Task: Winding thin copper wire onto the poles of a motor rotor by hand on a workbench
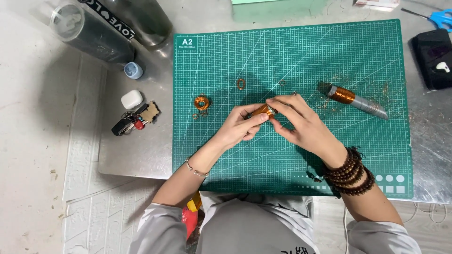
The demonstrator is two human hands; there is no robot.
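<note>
- The left hand (pixel 240 126) pinches a small cylinder wound with copper-coloured wire (pixel 263 111) between thumb and fingers, just above the middle of the green gridded cutting mat (pixel 292 61); a thin silver bangle sits on that wrist
- The right hand (pixel 301 123) is curled over the same small cylinder from the other side, its fingertips (pixel 272 101) touching the end of it; dark wooden bead bracelets (pixel 351 171) wrap that wrist
- The cutting mat lies on a grey metal bench (pixel 141 155); to the left of the hands, on the mat, rests a loose coil of copper wire (pixel 202 102), with a small copper ring (pixel 241 83) just beyond it
- To the right of the hands, well apart, lies a grey rod with a copper winding near one end (pixel 355 99), tilted across the mat, thin wire scraps around it
- Off the mat on the left: a bunch of keys (pixel 134 120), a small white case (pixel 131 99), and two dark bottles (pixel 113 26) lying at the bench's far corner
- At the far right: a black pouch (pixel 434 56) and blue-handled scissors (pixel 440 18)
</note>
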